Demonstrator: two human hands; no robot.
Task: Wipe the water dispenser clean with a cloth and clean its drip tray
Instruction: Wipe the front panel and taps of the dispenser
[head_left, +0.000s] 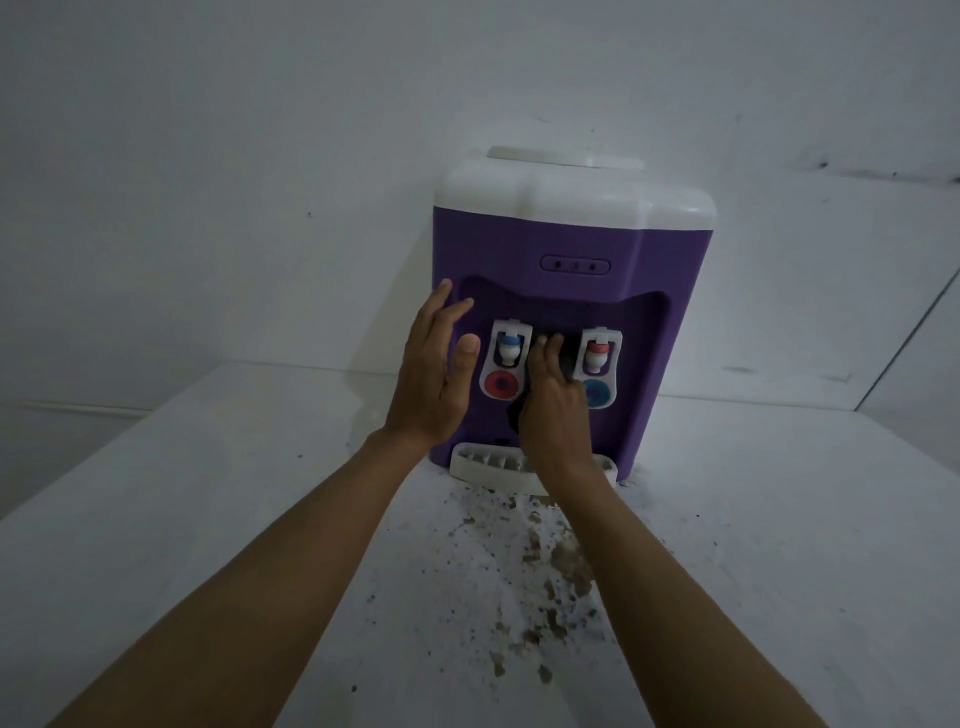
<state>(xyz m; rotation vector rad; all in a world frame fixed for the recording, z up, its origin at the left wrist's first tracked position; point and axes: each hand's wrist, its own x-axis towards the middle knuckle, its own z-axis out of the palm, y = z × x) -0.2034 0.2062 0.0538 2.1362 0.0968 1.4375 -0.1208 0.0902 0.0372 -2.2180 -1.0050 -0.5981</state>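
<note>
A purple water dispenser (571, 244) with a white top stands on a white counter against the wall. Two white taps sit in its front recess, the left tap (506, 358) and the right tap (597, 364). My left hand (436, 374) lies flat with straight fingers against the dispenser's left front edge. My right hand (553, 400) presses a dark cloth (563, 358) into the recess between the taps, fingers curled over it. The white drip tray (488, 462) sits at the dispenser's foot, partly hidden by my right wrist.
The white counter (208, 519) has a patch of brown dirt and specks (535, 571) in front of the drip tray. White walls stand behind and to the right. The counter's left edge runs diagonally at the left.
</note>
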